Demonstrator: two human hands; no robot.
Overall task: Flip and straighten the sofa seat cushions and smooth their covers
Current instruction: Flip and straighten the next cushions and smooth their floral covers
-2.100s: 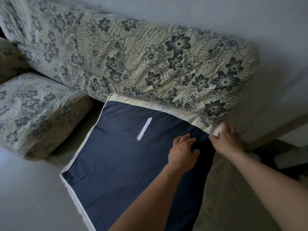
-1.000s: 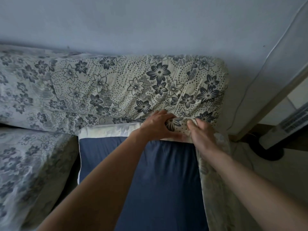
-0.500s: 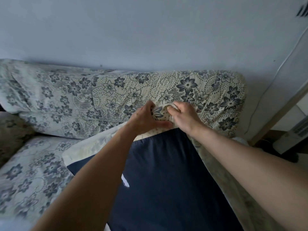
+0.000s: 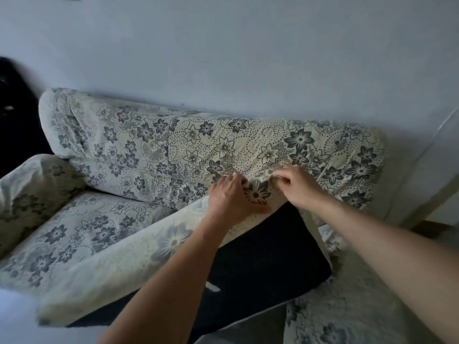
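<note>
Seat cushion, navy underside up, tilts on the sofa; left hand and right hand each pinch its floral cover in a closed grip, below a pale wall.

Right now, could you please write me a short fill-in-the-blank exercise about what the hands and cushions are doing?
1. Both hands pinch the ____-patterned cover.
2. The underside of the lifted seat cushion is dark ____.
3. The left hand and right hand grip near the cushion's ____ edge, by the backrest.

Missing words: flower; blue; rear
</note>
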